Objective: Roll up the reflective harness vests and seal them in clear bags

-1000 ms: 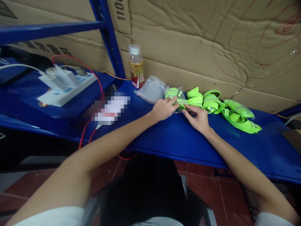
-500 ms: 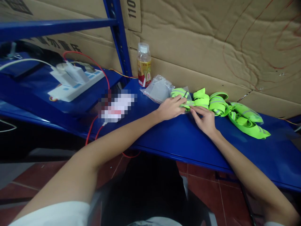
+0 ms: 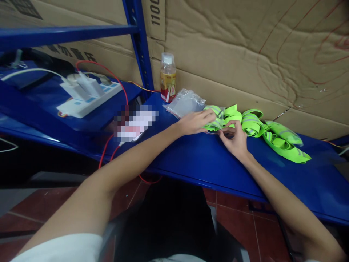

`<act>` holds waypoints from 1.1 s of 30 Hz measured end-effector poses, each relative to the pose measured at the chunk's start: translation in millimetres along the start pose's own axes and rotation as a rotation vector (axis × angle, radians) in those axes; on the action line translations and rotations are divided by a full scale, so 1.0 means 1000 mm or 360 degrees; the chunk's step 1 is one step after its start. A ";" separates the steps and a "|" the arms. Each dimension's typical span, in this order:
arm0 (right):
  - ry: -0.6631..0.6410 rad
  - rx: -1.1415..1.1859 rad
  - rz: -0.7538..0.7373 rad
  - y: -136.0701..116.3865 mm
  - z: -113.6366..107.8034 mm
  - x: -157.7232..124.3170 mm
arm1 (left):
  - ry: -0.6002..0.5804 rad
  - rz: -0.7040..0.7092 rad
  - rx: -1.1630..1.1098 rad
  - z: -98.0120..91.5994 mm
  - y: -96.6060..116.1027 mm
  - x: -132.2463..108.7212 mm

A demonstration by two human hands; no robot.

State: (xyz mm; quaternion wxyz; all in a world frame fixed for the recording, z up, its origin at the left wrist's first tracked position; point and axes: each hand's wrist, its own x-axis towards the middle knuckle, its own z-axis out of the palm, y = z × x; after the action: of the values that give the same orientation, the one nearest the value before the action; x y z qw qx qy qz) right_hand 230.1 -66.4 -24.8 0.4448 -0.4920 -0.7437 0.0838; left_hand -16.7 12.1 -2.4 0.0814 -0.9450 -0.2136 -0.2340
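Left hand and right hand meet at a clear bag of neon strap

The bag lies on the blue tabletop, near the cardboard behind, with a yellow-green strap bundle, striped in grey, inside it. The left hand reaches over the bag, fingers bent and close together on it; whether the thumb grips from beneath cannot be told. The right hand's thumb and forefinger curl into a ring, pinching the bag's edge at their tips.

To the bag's left, a flat clear plastic packet lies in front of a capped bottle with a yellow and red label; the bottle stands upright, its fill level unclear. To the right, two rolled straps sit side by side. Farther right, a bagged bundle in clear plastic lies behind a looser strap coil. Well to the left, a white power strip holds white plugs in its sockets.
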 end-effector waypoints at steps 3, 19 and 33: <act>-0.0108 -0.0216 -0.0062 -0.002 -0.003 0.002 | 0.0065 -0.0217 -0.0061 -0.001 -0.007 -0.003; -0.0246 -0.0487 -0.0244 0.007 0.009 0.017 | -0.0020 -0.0230 0.0051 0.012 -0.008 0.003; -0.0267 -0.0325 0.0085 0.004 0.014 0.018 | -0.0108 -0.0375 0.0136 0.015 -0.011 -0.006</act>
State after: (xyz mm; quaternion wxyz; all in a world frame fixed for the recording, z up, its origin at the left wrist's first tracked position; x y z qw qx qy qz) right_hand 220.6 -45.1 -24.8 0.3261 -0.5455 -0.7697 0.0604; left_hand -20.7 23.9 -18.3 0.0864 -0.9163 -0.3357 -0.2006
